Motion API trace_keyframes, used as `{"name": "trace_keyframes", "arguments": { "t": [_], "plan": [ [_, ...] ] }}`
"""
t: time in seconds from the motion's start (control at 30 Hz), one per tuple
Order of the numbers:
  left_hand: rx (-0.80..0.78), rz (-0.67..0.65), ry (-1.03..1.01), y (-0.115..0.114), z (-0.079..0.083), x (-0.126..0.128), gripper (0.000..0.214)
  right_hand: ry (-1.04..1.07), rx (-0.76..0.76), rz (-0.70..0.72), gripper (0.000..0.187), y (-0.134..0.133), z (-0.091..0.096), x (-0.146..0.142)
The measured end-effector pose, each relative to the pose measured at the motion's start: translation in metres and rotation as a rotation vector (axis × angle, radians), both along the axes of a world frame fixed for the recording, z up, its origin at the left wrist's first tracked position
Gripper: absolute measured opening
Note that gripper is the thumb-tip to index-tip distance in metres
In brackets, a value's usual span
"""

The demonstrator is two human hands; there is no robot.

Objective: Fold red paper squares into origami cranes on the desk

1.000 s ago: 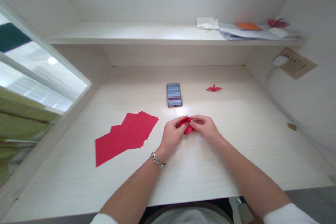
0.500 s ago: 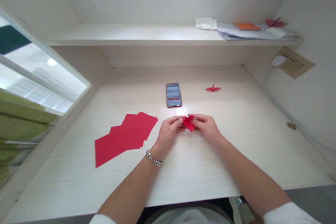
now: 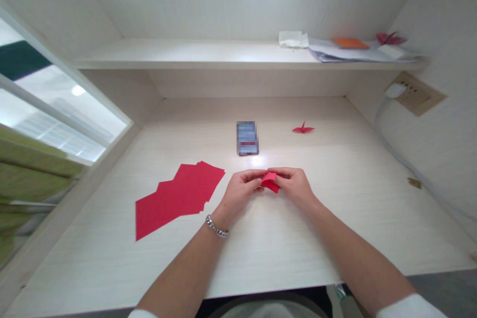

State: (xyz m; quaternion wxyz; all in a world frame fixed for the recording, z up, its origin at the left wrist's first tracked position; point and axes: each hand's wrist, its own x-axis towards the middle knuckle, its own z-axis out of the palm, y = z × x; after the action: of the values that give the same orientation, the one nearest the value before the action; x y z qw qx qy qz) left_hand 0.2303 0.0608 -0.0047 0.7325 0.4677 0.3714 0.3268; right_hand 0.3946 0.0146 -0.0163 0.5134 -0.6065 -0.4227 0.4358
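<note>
A small folded piece of red paper (image 3: 270, 182) is held just above the desk between both hands. My left hand (image 3: 240, 191) pinches its left side with thumb and fingers closed. From the other side, my right hand (image 3: 294, 185) grips its right edge, fingers curled. A silver bracelet (image 3: 215, 227) sits on my left wrist. A fan of several flat red paper sheets (image 3: 179, 196) lies on the desk to the left of my hands.
A phone (image 3: 246, 138) lies flat behind my hands. A finished red paper crane (image 3: 303, 129) stands at the back right of the wooden desk (image 3: 335, 218). The shelf above holds papers (image 3: 350, 49) and another red crane (image 3: 389, 38). A wall socket with a white cable (image 3: 395, 91) is at right.
The folded red piece has been turned and flattened between my fingers, from a bunched shape to a small flap. Both hands stayed in the same place above the desk.
</note>
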Motion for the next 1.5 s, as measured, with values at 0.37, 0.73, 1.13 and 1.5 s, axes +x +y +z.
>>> {"name": "trace_keyframes", "arguments": {
  "t": [0.37,0.73,1.13,1.5],
  "plan": [
    [0.053,-0.081,-0.065,-0.0003,-0.0064,-0.0022,0.035,0.072,0.034,-0.009,0.032,-0.0003,0.0019,-0.0014],
    [0.131,-0.111,-0.012,-0.0004,-0.0039,-0.0028,0.038,-0.113,0.066,-0.019,0.028,-0.0058,0.0046,-0.0022],
    [0.160,-0.122,0.013,0.0032,-0.0032,-0.0065,0.035,-0.172,0.098,-0.026,0.023,-0.0077,0.0032,-0.0050],
    [0.101,-0.079,-0.032,-0.0017,-0.0051,0.0007,0.036,-0.176,0.108,-0.053,0.022,-0.0073,0.0042,-0.0042]
  ]
}}
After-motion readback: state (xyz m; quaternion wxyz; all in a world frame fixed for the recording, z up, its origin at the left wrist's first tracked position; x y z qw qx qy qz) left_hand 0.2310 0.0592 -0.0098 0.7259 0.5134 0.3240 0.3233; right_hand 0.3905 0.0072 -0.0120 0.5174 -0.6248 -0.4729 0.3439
